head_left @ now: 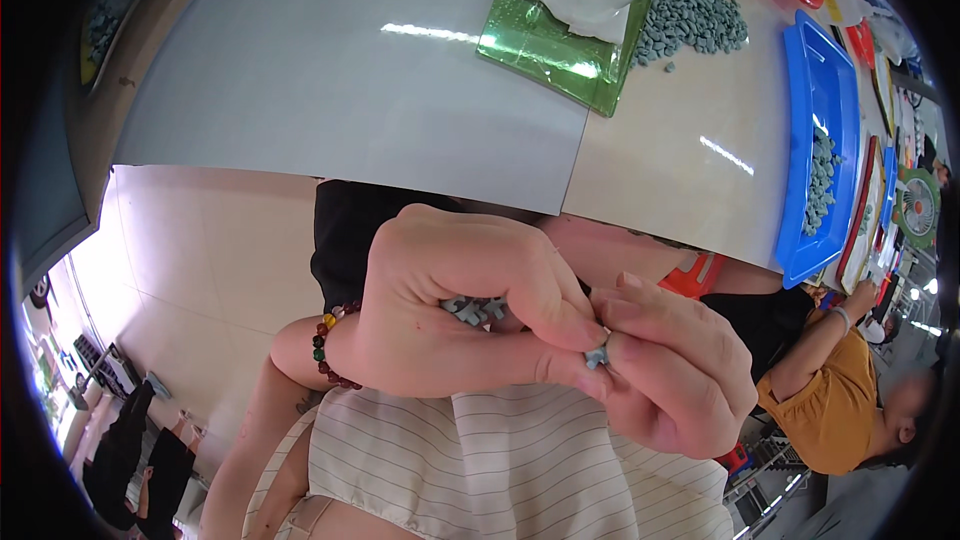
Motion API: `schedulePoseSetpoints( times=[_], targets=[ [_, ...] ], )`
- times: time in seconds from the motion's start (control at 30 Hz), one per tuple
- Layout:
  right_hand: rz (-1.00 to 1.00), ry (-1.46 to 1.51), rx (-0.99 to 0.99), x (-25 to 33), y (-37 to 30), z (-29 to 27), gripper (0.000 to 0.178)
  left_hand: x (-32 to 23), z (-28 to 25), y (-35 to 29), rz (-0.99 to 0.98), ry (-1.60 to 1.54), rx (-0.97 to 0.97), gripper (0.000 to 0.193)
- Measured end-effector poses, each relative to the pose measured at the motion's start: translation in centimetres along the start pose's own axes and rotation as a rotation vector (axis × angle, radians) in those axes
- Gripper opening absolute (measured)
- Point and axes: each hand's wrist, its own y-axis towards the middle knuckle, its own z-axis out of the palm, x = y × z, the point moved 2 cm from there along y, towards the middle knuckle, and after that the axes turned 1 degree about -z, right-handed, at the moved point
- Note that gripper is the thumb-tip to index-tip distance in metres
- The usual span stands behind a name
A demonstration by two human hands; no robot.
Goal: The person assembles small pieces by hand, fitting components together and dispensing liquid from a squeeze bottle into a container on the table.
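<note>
Grey-green piece [596,356], small: fingertip-pinched by left hand [490,275] and right hand [688,370], before the desk [350,90], presumably for control; left hand also cups further pieces [474,311], seemingly in reserve.

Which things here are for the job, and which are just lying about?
For the job, it seems:
Small blue-grey knobbly piece, pinched between left hand and right hand
Small greyish pieces cupped in the left hand
Heap of small grey-green pieces on the pale glossy table
Blue rectangular plastic tray holding more

Probably just lying about:
Green round-caged fan
Bright-red object below the table's edge
</note>
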Motion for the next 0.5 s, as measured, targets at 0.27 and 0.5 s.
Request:
schedulePoseSetpoints(
  times=[0.27, 0.5],
  targets=[
    [-0.032, 0.076, 0.045, -1.2, -0.5, -0.4, 0.019, 0.7, 0.0, -0.1, -0.163, 0.02, 0.02, 0.021],
    [-0.133, 0.178, 0.1, -2.5, 0.2, -0.1, 0.034, 1.2, 0.9, 0.5, -0.239, -0.253, 0.116, 0.021]
  ],
)
